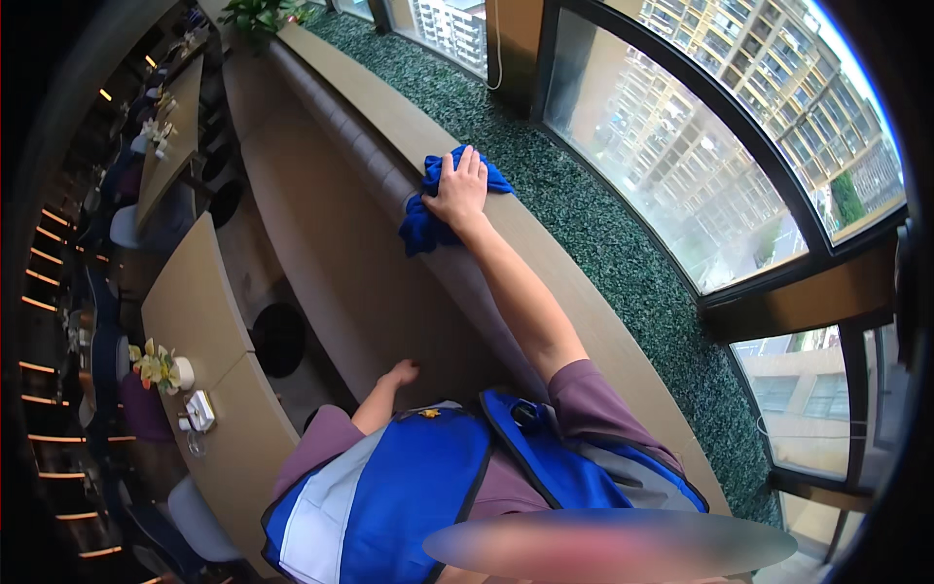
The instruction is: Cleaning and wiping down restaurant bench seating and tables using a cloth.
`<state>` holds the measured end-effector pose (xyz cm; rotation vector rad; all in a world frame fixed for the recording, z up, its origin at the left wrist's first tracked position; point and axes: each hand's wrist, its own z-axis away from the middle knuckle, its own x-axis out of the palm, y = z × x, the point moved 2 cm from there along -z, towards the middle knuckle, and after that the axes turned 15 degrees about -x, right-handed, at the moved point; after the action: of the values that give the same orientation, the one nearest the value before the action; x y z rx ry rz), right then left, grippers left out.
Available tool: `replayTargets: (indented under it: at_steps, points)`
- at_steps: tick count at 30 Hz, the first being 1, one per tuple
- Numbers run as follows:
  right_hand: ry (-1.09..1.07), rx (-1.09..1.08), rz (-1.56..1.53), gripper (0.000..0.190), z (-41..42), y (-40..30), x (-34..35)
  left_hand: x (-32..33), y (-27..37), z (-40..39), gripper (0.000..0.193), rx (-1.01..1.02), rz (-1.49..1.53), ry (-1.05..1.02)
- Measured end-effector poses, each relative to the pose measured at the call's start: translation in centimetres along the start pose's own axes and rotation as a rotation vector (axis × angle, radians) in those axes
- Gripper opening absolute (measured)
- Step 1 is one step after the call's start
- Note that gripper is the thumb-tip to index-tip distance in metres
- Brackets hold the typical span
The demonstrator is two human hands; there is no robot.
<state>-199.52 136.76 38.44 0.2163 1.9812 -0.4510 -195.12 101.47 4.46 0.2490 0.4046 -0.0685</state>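
My right hand [461, 188] lies flat with its fingers spread on a blue cloth [429, 226], pressing it against the wooden ledge [540, 255] that tops the back of a long upholstered bench. Part of the cloth hangs over the ledge's inner edge onto the padded backrest [357, 139]. Lower down, my left hand [403, 372] is over the bench seat [350, 241], near my body; it holds nothing that I can see, and its fingers are too small and dark to make out clearly.
Green artificial turf [584, 219] runs between the ledge and the windows [678, 160]. Wooden tables [197, 306] stand left of the bench, one bearing a flower pot [182, 372] and a white holder [200, 410]. A leafy plant [255, 14] is at the ledge's far end.
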Motion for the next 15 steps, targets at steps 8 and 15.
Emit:
replayTargets:
  at_steps: [8,15]
  points:
    - [-0.105,-0.124,0.028,0.091,-2.6,0.1,1.1,3.7,-11.4,9.0,0.03,-0.343,0.845,0.351]
    - [-0.081,-0.181,0.015,0.086,-7.3,-0.6,4.0,8.7,-16.1,9.3,0.031,-0.44,0.918,0.369]
